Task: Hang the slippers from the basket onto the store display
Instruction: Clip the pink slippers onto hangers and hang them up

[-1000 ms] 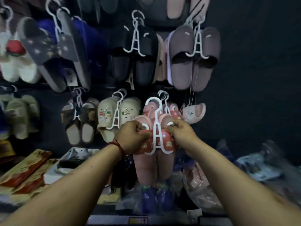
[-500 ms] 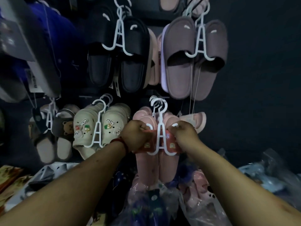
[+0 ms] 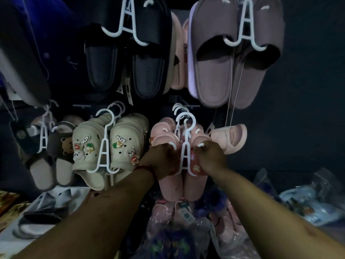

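Left hand (image 3: 160, 159) and right hand (image 3: 211, 157) both curled tight round the pink slippers (image 3: 171, 187), one each side of their white hanger (image 3: 184, 156). Pair sits just right of the cream clogs (image 3: 89, 150); hook seating unclear.

Pink slippers (image 3: 172, 184), white hanger (image 3: 184, 156), black slides (image 3: 128, 58)

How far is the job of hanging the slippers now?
Done: beige pair and black pair hang up. In hand: left hand and right hand grip the pink pair at its hanger; hook caught or not, unclear. Left: wrapped slippers lie below.
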